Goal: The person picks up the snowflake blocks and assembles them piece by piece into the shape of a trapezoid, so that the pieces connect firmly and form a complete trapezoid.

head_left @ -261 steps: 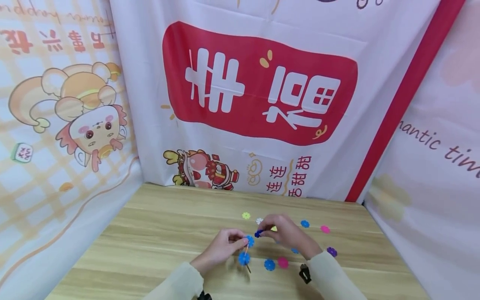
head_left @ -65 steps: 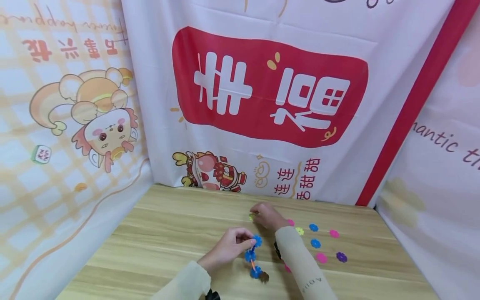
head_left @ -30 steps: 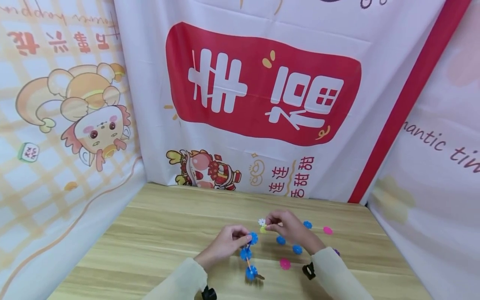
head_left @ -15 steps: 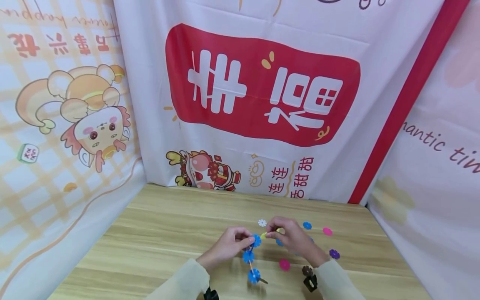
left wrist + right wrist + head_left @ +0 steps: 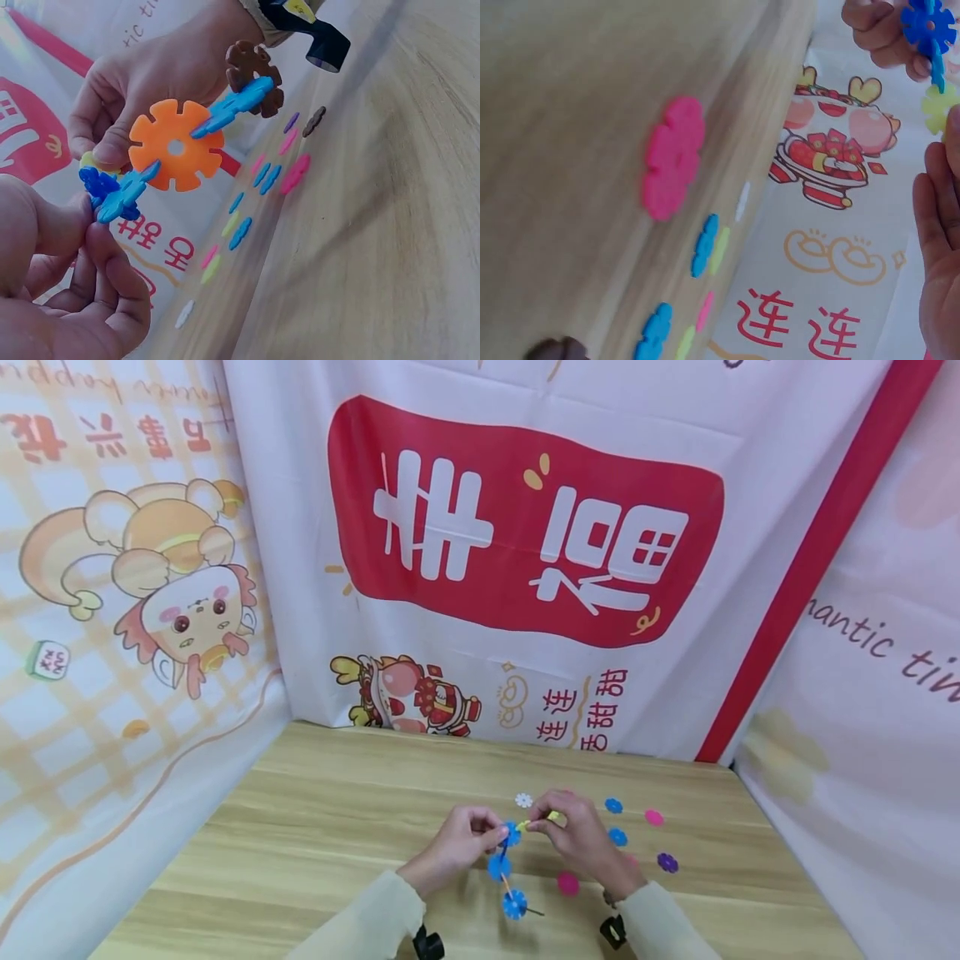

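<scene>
My left hand [image 5: 459, 843] pinches the upper end of a chain of interlocking flower-shaped plastic discs. In the left wrist view the chain runs from a dark blue disc [image 5: 96, 182] by the fingers, through light blue and an orange disc [image 5: 193, 161], to a brown disc [image 5: 238, 69] at its far end. Between thumb and fingers, my right hand [image 5: 581, 835] pinches a yellow disc [image 5: 934, 111], its edge right at the rim of the topmost light blue disc [image 5: 513, 834]. The chain hangs down over the table, below both hands.
Loose flower discs lie mostly to the right on the wooden table [image 5: 337, 802]: a white one [image 5: 523, 800] behind the hands, a pink one [image 5: 567, 883] in front, a purple one [image 5: 667, 862], and several others. Printed cloth [image 5: 300, 635] walls the back and sides.
The chain has grown from two to three light blue discs, with the dark blue one joined in. My right hand has picked a yellow disc from the back and brought it to the chain's top.
</scene>
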Motion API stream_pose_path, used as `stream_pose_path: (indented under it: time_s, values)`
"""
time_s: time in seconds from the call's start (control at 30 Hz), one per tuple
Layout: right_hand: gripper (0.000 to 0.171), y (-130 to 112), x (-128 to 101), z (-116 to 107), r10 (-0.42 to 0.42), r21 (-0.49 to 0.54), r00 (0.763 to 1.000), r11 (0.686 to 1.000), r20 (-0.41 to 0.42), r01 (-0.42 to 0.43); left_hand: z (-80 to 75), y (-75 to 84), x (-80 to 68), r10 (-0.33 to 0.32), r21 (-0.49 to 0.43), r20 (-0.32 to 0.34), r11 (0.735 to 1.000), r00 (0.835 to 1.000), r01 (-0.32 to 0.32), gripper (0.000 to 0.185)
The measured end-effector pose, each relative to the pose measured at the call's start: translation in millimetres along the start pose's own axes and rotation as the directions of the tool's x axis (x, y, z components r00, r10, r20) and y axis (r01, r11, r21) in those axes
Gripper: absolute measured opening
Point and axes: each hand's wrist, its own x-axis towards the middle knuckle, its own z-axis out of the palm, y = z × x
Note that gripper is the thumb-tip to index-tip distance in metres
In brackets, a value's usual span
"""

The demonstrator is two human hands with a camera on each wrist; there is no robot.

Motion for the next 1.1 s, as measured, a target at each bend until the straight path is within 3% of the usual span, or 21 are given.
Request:
stream_pose_path:
  time_s: [0.23,0.43,0.57,0.7,0.8,0.87,0.97,1.1]
  values:
    - [0.015,2,-3,5,-0.023,0.025,1.000,0.999,0.011,0.022,2.0,-0.2,-0.2,-0.045,-0.025,-0.012,0.999,0.999,0.045,0.010]
    - [0.014,5,1,-4,-0.045,0.052,0.995,0.998,0.086,0.040,-3.9,-2.7,4.4,0.017,0.074,0.101,0.997,0.995,-0.025,0.018]
    - [0.012,2,8,-13,-0.057,0.091,0.980,0.995,0.189,0.040,-9.4,-3.0,9.0,0.038,0.111,0.209,0.992,0.977,-0.063,0.028]
    - [0.011,-3,15,-16,-0.074,0.103,0.958,0.994,0.277,0.047,-10.9,-3.5,12.8,0.070,0.078,0.327,0.992,0.942,-0.101,0.039]
    - [0.011,-5,19,-16,-0.067,0.089,0.943,0.995,0.327,0.040,-11.3,-6.6,13.3,0.105,0.052,0.366,0.990,0.925,-0.133,0.038]
    - [0.011,-5,20,-17,-0.043,0.066,0.932,0.998,0.360,0.020,-12.0,-10.0,12.6,0.112,0.034,0.355,0.991,0.928,-0.132,0.034]
    - [0.014,-2,20,-19,0.062,0.000,0.912,0.998,0.406,-0.068,-14.2,-15.1,10.8,0.090,-0.005,0.317,0.996,0.944,-0.093,0.031]
    - [0.015,14,22,-24,0.243,-0.129,0.862,0.970,0.445,-0.207,-18.2,-16.0,7.5,0.045,-0.022,0.266,0.999,0.963,-0.041,0.038]
